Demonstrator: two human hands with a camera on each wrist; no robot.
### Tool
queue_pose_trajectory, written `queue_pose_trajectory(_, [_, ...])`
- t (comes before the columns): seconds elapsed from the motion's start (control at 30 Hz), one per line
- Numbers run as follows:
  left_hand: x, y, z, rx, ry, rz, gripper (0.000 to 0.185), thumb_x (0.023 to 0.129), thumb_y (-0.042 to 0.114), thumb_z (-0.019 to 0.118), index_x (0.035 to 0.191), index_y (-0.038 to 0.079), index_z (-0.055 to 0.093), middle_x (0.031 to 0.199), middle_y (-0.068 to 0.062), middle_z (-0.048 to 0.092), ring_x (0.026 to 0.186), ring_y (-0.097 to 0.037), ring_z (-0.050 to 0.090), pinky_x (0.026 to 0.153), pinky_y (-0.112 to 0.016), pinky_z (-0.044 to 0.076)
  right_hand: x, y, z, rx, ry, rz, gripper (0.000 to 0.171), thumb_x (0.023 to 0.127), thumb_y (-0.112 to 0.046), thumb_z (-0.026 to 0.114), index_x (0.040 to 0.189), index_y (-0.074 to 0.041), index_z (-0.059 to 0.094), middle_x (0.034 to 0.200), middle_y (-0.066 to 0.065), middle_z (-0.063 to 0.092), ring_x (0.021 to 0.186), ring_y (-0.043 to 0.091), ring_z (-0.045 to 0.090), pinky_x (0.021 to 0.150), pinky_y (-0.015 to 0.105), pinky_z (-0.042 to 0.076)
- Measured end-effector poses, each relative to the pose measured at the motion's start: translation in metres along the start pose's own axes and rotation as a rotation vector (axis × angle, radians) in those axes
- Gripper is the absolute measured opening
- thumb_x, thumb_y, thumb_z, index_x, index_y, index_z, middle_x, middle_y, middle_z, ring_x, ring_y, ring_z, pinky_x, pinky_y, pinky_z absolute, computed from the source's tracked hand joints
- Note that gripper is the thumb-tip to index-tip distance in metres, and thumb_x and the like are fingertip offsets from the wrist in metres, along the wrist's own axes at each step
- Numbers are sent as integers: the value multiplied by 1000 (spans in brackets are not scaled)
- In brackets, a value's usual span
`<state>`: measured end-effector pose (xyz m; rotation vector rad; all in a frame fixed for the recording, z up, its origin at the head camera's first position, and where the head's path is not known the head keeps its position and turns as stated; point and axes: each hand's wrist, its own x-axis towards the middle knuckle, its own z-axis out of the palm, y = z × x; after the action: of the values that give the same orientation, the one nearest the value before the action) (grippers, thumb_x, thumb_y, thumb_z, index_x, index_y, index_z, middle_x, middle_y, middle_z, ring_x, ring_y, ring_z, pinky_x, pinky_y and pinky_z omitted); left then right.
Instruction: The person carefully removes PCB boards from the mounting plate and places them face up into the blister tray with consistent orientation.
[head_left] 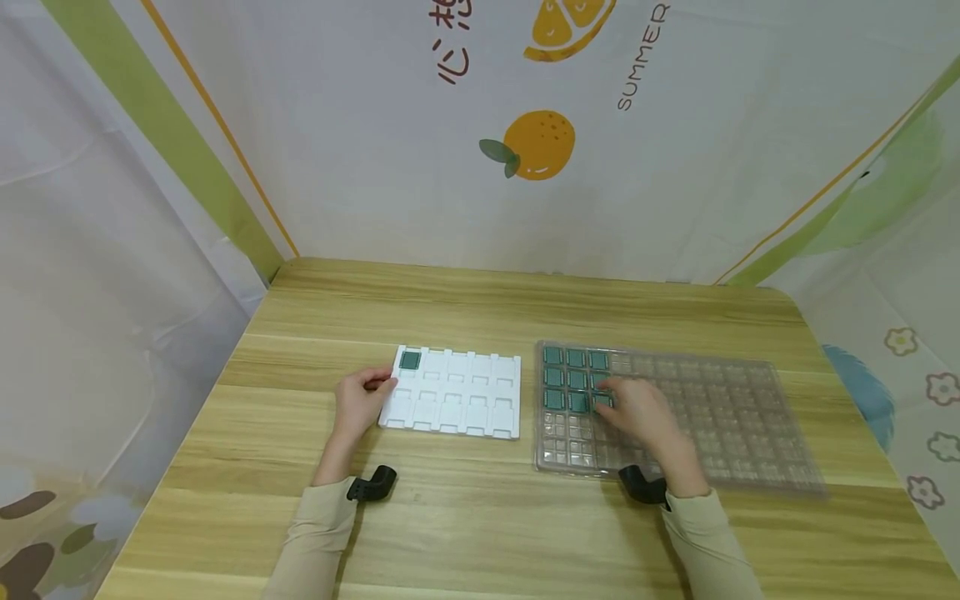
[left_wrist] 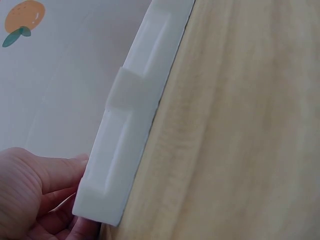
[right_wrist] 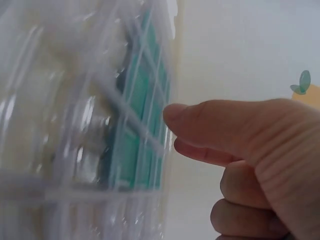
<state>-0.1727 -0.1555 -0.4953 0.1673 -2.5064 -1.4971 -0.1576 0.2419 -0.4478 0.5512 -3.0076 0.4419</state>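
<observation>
Head view: the table (head_left: 480, 533) has open room near and far. The clear tray (head_left: 720, 417) reaches close to the right edge; a nudge could slide it. Left hand (head_left: 360, 402) pinches the white tray (head_left: 457, 400). Right hand (head_left: 637, 412), fingers curled, reaches a green chip (head_left: 602, 400); its grasp I cannot tell, a slip is possible.

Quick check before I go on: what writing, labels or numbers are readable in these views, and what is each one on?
"SUMMER": grey capitals on the backdrop cloth, running upward beside the lemon slice.
Red Chinese characters on the same cloth: cut off at the frame's top, only "心" reads.
White foam tray, clear blister tray, green chips: no print legible.
Both wrist views: no text.
</observation>
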Motion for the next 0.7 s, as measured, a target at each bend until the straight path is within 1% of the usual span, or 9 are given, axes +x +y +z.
queue_pose_trajectory(0.13, [0, 0, 0, -1, 2, 8, 15, 80, -4, 68, 93, -10, 69, 84, -23, 67, 70, -19, 59, 58, -14, 42, 4, -8, -1, 16, 8, -6, 30, 77, -14, 75, 100, 2, 67, 55, 0, 53, 45, 9, 37, 45, 28, 37])
queue_pose_trajectory(0.23, [-1, 0, -1, -1, 6, 11, 14, 80, -4, 68, 93, -10, 70, 84, -23, 67, 69, -18, 59, 57, -13, 42, 7, -13, 0, 20, 12, -8, 31, 76, -15, 76, 101, 0, 67, 50, -5, 44, 43, 7, 29, 42, 25, 29])
queue_pose_trajectory(0.33, [0, 0, -1, -4, 9, 10, 14, 80, -4, 68, 92, -10, 70, 83, -23, 67, 69, -17, 58, 57, -13, 42, 10, -18, 0, 16, 19, -24, 31, 77, -16, 76, 102, 0, 68, 47, -4, 41, 42, 7, 26, 40, 25, 26])
queue_pose_trajectory(0.37, [0, 0, -1, -5, 10, 10, 14, 80, -4, 68, 92, -10, 70, 83, -23, 67, 69, -17, 58, 57, -13, 42, 11, -19, 1, 15, 24, -30, 30, 77, -16, 76, 101, -1, 68, 48, -4, 45, 43, 7, 28, 40, 24, 27])
queue_pose_trajectory(0.47, [0, -1, -1, -7, 10, 6, 14, 80, -4, 68, 93, -10, 70, 84, -23, 67, 69, -17, 59, 57, -14, 42, 14, -24, 1, 26, 26, -43, 30, 77, -16, 76, 102, -1, 68, 49, -3, 47, 43, 7, 32, 40, 25, 30])
queue_pose_trajectory(0.57, [0, -1, 0, -7, 9, 3, 14, 80, -4, 68, 93, -9, 70, 84, -23, 68, 69, -17, 59, 58, -14, 42, 17, -29, 2, 29, 26, -48, 31, 77, -16, 76, 102, -1, 68, 49, -4, 47, 43, 7, 34, 41, 25, 31])
queue_pose_trajectory(0.7, [1, -2, 0, -4, 11, 5, 14, 80, -4, 69, 93, -9, 70, 84, -22, 68, 69, -17, 59, 57, -14, 42, 19, -34, 4, 24, 20, -62, 31, 78, -17, 76, 103, -1, 68, 45, -6, 39, 42, 6, 26, 40, 23, 25])
